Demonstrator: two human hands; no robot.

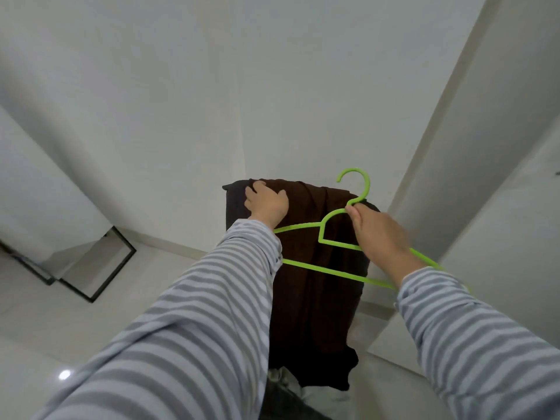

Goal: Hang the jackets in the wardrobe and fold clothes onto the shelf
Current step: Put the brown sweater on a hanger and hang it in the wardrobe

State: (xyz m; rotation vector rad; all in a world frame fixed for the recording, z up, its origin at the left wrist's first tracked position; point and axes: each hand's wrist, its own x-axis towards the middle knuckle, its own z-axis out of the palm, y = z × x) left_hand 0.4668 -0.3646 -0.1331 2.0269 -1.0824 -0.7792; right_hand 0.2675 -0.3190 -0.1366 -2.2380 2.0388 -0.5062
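Note:
A dark brown garment [318,298] hangs down in front of me, its top edge held up at the left by my left hand [266,204], fingers closed on the cloth. My right hand [378,234] grips a bright green plastic hanger [330,269] just below its hook, in front of the garment's upper right. The hanger's hook points up and its bar crosses the cloth. Both arms wear grey-and-white striped sleeves.
White walls meet in a corner behind the garment. A white wardrobe panel [472,147] rises at the right. A black-framed mirror [91,262] leans on the floor at the left. More clothes [291,386] lie below the garment, at the bottom of the view.

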